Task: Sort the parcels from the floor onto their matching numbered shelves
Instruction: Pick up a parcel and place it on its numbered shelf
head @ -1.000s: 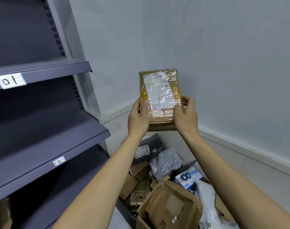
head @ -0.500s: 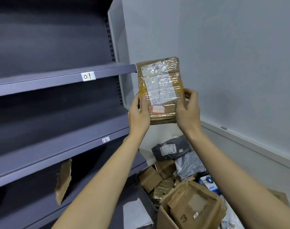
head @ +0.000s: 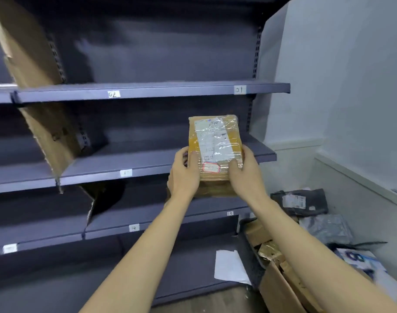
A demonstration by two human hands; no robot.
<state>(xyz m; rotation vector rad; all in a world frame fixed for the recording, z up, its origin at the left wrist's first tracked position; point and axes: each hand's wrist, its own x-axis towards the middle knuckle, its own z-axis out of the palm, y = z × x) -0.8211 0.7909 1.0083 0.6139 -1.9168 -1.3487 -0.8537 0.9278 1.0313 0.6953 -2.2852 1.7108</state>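
Note:
A brown taped parcel point(head: 215, 141) with a white shipping label and a small red-edged sticker is held upright in front of the grey shelving. My left hand point(head: 185, 173) grips its lower left edge, and my right hand point(head: 246, 171) grips its lower right edge. The parcel hangs level with the second shelf point(head: 116, 164), near that shelf's right end. Small white number tags sit on the shelf edges: one point(head: 239, 89) at the top right, another point(head: 113, 94) to its left, and lower tags point(head: 230, 213) point(head: 133, 227).
Cardboard dividers point(head: 35, 64) point(head: 55, 136) stand on the left of the shelves. A pile of parcels lies on the floor at the right: a dark bag point(head: 299, 202), a grey bag point(head: 326, 229), an open carton point(head: 281, 288). White paper point(head: 230, 266) lies on the bottom shelf.
The view has swung left to face the shelving. Both hands carried the parcel from in front of the wall corner to the front of the second shelf, and the grips look unchanged.

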